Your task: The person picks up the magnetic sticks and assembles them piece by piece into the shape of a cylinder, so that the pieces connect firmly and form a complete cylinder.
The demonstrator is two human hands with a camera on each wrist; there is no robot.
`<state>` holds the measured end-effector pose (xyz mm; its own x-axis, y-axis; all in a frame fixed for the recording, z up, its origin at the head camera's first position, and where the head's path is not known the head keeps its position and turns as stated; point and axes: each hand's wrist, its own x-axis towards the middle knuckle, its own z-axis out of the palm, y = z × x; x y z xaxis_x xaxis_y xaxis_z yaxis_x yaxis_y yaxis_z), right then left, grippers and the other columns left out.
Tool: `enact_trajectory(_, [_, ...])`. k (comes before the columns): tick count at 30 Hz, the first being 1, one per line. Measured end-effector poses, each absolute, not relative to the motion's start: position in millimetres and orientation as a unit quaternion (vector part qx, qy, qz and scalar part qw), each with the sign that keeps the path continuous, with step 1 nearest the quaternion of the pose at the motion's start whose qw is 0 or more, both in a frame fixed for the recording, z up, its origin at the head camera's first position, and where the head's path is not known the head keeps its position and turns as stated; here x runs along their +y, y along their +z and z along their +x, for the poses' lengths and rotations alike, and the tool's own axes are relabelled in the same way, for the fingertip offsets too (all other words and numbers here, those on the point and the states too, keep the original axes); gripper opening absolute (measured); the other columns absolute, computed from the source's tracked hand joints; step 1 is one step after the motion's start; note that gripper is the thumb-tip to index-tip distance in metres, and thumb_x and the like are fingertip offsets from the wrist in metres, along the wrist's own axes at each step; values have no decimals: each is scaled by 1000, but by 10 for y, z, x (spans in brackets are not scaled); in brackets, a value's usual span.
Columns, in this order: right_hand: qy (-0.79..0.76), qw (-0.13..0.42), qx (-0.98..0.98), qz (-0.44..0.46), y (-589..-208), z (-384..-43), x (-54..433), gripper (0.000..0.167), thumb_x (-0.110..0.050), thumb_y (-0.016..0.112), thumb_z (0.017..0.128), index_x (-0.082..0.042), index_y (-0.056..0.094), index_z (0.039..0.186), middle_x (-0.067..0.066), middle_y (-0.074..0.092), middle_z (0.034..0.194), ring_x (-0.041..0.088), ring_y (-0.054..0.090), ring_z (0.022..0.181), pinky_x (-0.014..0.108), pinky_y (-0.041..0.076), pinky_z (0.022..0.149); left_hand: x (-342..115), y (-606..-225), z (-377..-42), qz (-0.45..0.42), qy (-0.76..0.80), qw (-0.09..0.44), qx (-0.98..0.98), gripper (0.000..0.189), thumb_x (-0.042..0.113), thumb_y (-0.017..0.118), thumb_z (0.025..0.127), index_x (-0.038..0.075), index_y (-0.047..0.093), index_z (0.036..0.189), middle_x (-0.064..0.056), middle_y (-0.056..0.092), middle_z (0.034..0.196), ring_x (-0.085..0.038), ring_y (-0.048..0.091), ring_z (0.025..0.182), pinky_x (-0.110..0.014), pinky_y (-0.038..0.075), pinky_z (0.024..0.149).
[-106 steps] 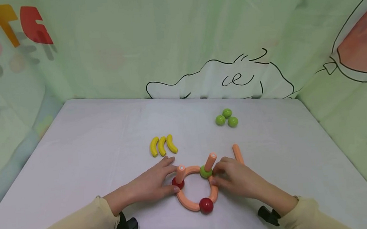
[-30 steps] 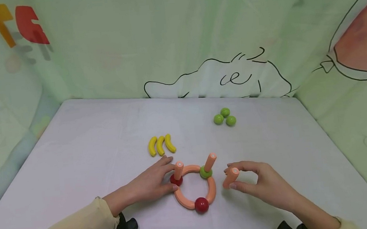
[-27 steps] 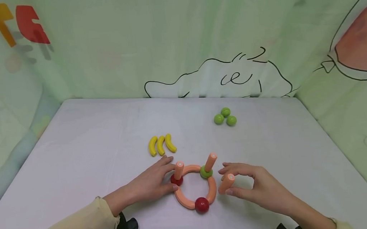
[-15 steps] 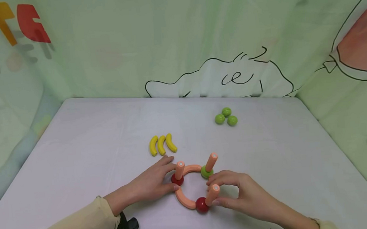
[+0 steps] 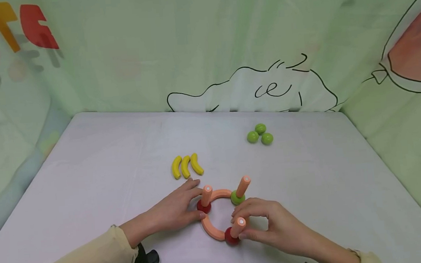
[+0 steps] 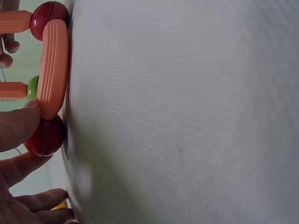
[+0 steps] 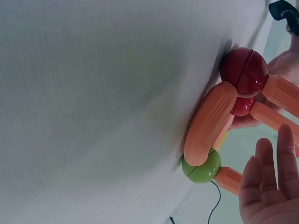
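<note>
Where two cream fabric sleeves [image 5: 83, 261] end, black wrist-worn devices [image 5: 146, 258] are fitted. Right hand [image 5: 279, 225]: grip narrowed to a pinch, thumb and fingers holding a straight, ribbed orange rod [image 5: 238, 227], upright, its foot meeting the top of a glossy dark-red split ball [image 5: 231, 238] at the nearest point of a ring. Left hand [image 5: 173, 208], at the ring's left side: grip narrowed, thumb and index finger about a second glossy dark-red ball [image 5: 204, 206], remaining fingers extended; a second ribbed orange rod [image 5: 207, 195] stands on that ball. Ring, flat on a white cloth-covered table [image 5: 105, 156]: three curved, ribbed orange bars [image 5: 212, 229] linking the two red balls and, farther back at right, one glossy green split ball [image 5: 237, 198], which bears a third ribbed orange rod [image 5: 243, 185]. Beyond the left fingertips: three yellow banana-shaped pieces [image 5: 185, 167], side by side. Farther, to the right: three loose green balls [image 5: 253, 137], clustered. Rearmost: a pale green cloth backdrop [image 5: 133, 51] with black line drawing.
</note>
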<state>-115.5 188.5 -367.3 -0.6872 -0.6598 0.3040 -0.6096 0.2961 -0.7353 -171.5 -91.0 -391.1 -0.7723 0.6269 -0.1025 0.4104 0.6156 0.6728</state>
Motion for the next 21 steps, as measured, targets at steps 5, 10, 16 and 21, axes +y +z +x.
enact_trajectory(5, [-438, 34, 811, -386, -3659, -1143, 1878, 12, -17, 77, 91, -25, 76, 99, -10, 73, 102, 7, 64, 104, 23, 54, 94, -906, -3906, -1715, 295, 325, 166, 883, 43, 22, 74, 94, 7, 62, 132, -24, 38, 159, -45, 31, 152, -60, 34, 120])
enact_trajectory(10, [-434, 32, 813, -387, -3657, -1144, 1874, 11, -17, 78, 91, -25, 76, 98, -10, 73, 102, 7, 64, 103, 23, 54, 93, -904, -3902, -1716, 298, 324, 165, 883, 42, 21, 74, 94, 7, 63, 131, -25, 38, 158, -46, 31, 152, -60, 34, 120])
enact_trajectory(16, [-433, 39, 817, -379, -3658, -1152, 1877, 10, -18, 77, 91, -25, 76, 98, -11, 73, 102, 6, 64, 103, 23, 54, 93, -909, -3903, -1714, 300, 321, 163, 883, 42, 21, 74, 94, 6, 63, 131, -25, 39, 158, -47, 30, 151, -59, 34, 120])
enact_trajectory(21, [-431, 49, 821, -370, -3648, -1155, 1870, 8, -21, 77, 91, -25, 75, 98, -12, 73, 103, 6, 64, 103, 23, 54, 94, -908, -3904, -1714, 295, 320, 165, 885, 43, 21, 74, 94, 6, 62, 132, -24, 38, 159, -46, 30, 152, -59, 34, 120])
